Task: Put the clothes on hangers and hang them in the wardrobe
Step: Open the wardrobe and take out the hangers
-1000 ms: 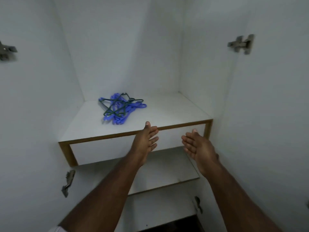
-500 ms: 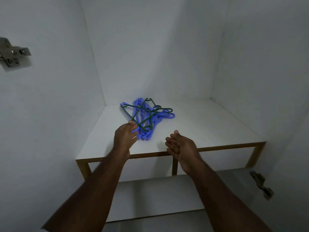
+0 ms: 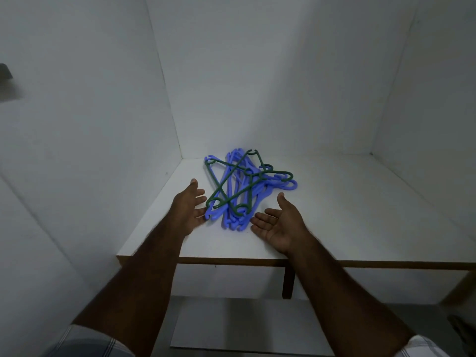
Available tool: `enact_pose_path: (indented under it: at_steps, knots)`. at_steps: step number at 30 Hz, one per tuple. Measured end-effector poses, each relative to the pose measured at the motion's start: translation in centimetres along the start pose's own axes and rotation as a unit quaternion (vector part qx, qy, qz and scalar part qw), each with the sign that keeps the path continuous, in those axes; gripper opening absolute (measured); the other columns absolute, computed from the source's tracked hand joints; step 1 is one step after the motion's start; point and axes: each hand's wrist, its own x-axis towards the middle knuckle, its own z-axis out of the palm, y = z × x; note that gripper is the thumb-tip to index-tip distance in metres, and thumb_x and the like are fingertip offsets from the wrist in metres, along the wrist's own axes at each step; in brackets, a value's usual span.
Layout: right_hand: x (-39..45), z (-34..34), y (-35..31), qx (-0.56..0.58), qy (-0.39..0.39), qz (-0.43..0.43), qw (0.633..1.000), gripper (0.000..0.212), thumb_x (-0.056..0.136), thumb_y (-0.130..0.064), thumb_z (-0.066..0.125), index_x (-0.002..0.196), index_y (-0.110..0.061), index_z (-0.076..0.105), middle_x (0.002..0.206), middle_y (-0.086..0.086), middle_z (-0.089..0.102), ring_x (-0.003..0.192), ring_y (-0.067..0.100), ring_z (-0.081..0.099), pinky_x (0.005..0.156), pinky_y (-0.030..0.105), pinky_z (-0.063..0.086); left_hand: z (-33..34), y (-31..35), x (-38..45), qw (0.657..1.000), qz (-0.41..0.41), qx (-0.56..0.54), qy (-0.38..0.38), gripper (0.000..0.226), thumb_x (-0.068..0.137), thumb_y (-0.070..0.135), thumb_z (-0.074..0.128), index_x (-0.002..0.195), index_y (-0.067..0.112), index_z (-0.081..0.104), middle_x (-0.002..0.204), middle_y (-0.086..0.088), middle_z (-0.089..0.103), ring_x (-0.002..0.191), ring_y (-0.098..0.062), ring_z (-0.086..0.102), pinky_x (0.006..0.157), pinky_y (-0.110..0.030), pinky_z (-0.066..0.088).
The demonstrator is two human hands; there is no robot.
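A pile of plastic hangers (image 3: pixel 244 188) lies on a white shelf (image 3: pixel 347 207) inside the wardrobe (image 3: pixel 257 73), toward the back left corner. Most of the hangers are blue (image 3: pixel 233 217); two dark green ones (image 3: pixel 228 185) lie crossed on top of them, their hooks pointing different ways.

The person reaches in with both bare arms. The left hand (image 3: pixel 189 210) sits just left of the pile, thumb up, fingers straight and spread, the fingertips (image 3: pixel 202 211) at the near left edge of the blue hangers; whether they touch the plastic cannot be told. The right hand (image 3: pixel 282 225) lies just to the right of the pile's near end, palm turned up and inward, fingers loose and extended toward the hangers, holding nothing.

The shelf has a brown wooden front edge (image 3: pixel 231 261) with a short upright support (image 3: pixel 288 282) under it. Below sits a lower shelf (image 3: pixel 244 323). Checked sleeves (image 3: pixel 87 343) show at the bottom corners of the view. No clothes are in sight.
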Motion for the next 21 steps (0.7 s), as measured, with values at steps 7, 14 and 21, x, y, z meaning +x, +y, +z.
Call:
enact_pose_path:
  at_steps: [7,14,21]
  knots:
    - [2.3,0.9,-0.1,0.021,-0.001,0.014,1.0,0.083,0.095,-0.056,0.055,0.147,0.004,0.033,0.139,0.03,0.05,0.123,0.045,0.055,0.109,0.058,0.04,2.1,0.2,1.7,0.996,-0.061,0.023,-0.058,0.055,0.103,0.057,0.039,0.11,0.008,0.062,0.095,-0.011,0.071,0.086,-0.029,0.07,0.067,-0.039,0.054]
    - [3.7,1.8,-0.3,0.012,0.013,0.003,1.0,0.07,0.092,-0.057,0.06,0.129,0.001,0.048,0.121,0.025,0.063,0.107,0.04,0.066,0.095,0.054,0.053,1.7,0.3,3.6,0.994,-0.08,0.01,-0.075,0.054,0.102,0.055,0.045,0.108,0.005,0.065,0.098,-0.015,0.072,0.088,-0.03,0.07,0.074,-0.041,0.056]
    - [4.1,3.4,-1.0,-0.041,0.026,-0.016,0.999,0.059,0.089,-0.047,0.069,0.117,0.004,0.058,0.118,0.024,0.062,0.101,0.037,0.067,0.079,0.048,0.06,2.3,-0.4,4.2,0.986,-0.101,-0.059,-0.122,0.051,0.103,0.048,0.047,0.097,0.004,0.071,0.09,-0.02,0.076,0.074,-0.034,0.075,0.068,-0.048,0.061]
